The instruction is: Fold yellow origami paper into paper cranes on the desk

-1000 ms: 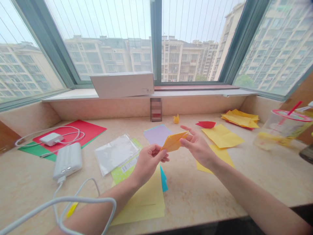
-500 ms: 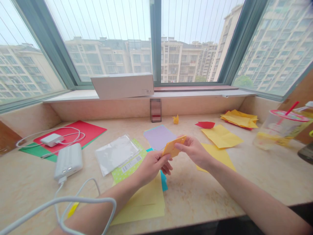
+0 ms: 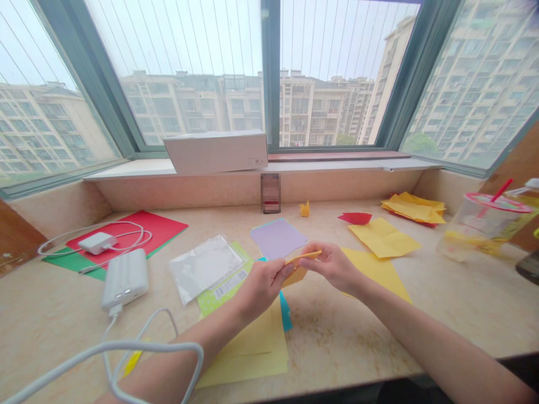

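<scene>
A folded piece of orange paper [image 3: 300,266] is held just above the marble sill, between both hands. My left hand [image 3: 263,283] pinches its near left end with closed fingers. My right hand [image 3: 332,265] pinches the right end, thumb on top. The paper lies nearly edge-on to me, so its folds are hard to read. Under the hands lie a lilac sheet [image 3: 278,238], a teal sheet [image 3: 284,310] and a pale yellow sheet [image 3: 252,348].
A power bank [image 3: 125,278] with a white cable, a charger on red paper [image 3: 151,227], a clear sleeve [image 3: 205,266], yellow sheets [image 3: 383,237], a small folded yellow figure [image 3: 304,209], a red folded piece [image 3: 355,217], a drink cup [image 3: 484,224] at right, and a white box [image 3: 217,151] on the ledge.
The orange paper has tilted from facing me to nearly flat, and both hands have lowered slightly. My right hand went from open fingers to a pinch on the paper.
</scene>
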Motion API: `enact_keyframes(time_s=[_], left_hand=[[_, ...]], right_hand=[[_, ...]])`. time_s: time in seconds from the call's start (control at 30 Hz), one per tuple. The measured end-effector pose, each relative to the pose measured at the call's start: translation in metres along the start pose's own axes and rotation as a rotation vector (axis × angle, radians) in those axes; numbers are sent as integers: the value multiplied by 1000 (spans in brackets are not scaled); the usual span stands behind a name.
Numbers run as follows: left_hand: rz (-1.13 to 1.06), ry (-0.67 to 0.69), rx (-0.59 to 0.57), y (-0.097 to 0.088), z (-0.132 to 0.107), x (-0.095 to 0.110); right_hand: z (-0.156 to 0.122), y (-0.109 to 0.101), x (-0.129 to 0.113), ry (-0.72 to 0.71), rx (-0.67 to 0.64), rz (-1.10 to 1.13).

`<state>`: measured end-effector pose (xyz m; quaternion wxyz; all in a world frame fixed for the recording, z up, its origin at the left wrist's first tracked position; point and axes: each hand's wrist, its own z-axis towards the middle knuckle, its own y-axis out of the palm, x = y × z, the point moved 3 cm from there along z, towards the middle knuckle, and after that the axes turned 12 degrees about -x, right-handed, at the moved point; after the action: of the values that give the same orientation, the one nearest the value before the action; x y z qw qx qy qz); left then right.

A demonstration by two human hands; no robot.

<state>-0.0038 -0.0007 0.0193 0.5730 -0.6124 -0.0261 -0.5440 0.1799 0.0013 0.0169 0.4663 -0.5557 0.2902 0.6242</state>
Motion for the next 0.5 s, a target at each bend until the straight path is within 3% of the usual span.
enact_keyframes(time_s=[0.3,0.5], left_hand=[[17,-2,-6,-1,0,-6],[15,43,-28,-7,3,-6]], right_hand=[[1,10,-6,-37,-1,-113],[1,9,-9,-104,-88,-206]])
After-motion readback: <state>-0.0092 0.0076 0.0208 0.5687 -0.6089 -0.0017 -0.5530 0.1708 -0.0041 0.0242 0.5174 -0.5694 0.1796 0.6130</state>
